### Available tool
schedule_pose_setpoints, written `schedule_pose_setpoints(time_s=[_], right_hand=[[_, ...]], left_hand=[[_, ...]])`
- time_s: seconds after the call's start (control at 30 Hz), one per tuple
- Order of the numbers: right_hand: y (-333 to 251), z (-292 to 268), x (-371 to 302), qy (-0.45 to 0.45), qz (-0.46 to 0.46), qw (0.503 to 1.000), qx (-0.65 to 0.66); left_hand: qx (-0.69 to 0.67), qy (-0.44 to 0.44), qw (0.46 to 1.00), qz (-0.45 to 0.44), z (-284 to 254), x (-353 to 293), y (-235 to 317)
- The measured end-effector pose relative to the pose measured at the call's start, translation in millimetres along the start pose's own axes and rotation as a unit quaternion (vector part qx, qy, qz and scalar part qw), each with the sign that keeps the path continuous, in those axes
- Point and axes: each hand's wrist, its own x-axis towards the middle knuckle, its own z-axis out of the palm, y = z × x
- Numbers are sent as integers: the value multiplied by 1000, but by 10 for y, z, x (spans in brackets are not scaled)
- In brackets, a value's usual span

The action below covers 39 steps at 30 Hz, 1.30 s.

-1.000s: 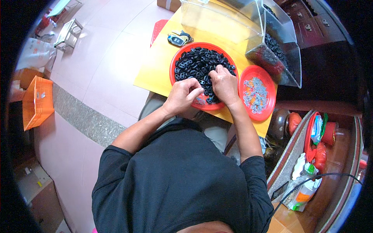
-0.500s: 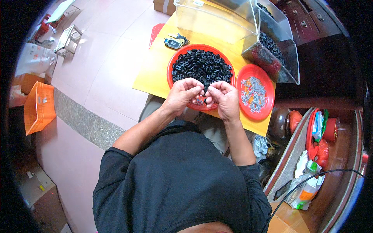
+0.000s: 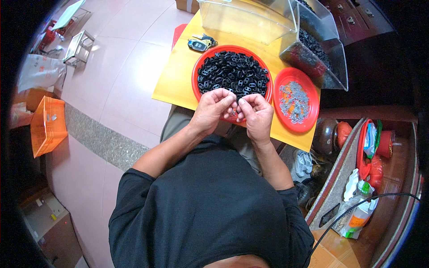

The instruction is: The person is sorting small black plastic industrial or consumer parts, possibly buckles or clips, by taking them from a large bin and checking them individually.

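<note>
Both my hands meet over the near rim of a round red basin [image 3: 195, 73] filled with small black oval pieces [image 3: 232, 73], many showing two holes. My left hand [image 3: 213, 109] has its thumb and forefinger pressed together. Close beside it, my right hand [image 3: 258, 117] pinches in the same way, fingertips almost touching the left ones. Something small and dark shows between the fingertips, too small and too hidden to make out. To the right of the basin lies a red plate [image 3: 280, 118] with a heap of small grey pieces [image 3: 295, 102].
The yellow table [image 3: 176, 85] carries a key fob with keys [image 3: 199, 43] at its far left. Clear plastic bins [image 3: 250, 20] stand at the back, one with more black pieces. At right, a shelf [image 3: 324, 187] holds bags and a black cable [image 3: 357, 203]. An orange crate [image 3: 47, 127] stands left.
The view has shifted slightly. My hands stay together over the basin's near rim, with only small finger movement; the right hand's fingers are a little more curled.
</note>
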Motion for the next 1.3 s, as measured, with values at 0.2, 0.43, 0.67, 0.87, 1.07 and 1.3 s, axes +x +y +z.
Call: schedule_pose_setpoints(time_s=[0.2, 0.43, 0.67, 0.87, 1.07, 1.3], right_hand=[[64, 17, -21, 6, -52, 997, -55], [53, 36, -10, -10, -5, 998, -55], [32, -108, 67, -37, 33, 998, 41], [88, -181, 61, -26, 43, 997, 65], [66, -126, 4, -9, 52, 998, 37], [55, -169, 7, -35, -10, 995, -88]], left_hand=[[32, 25, 999, 15, 49, -42, 3], [186, 32, 972, 143, -47, 49, -119], [123, -39, 991, 19, -58, 100, 81], [127, 0, 992, 26, 13, 43, 59], [145, 1, 988, 60, -5, 53, -17], [193, -6, 979, 66, 29, 49, -20]])
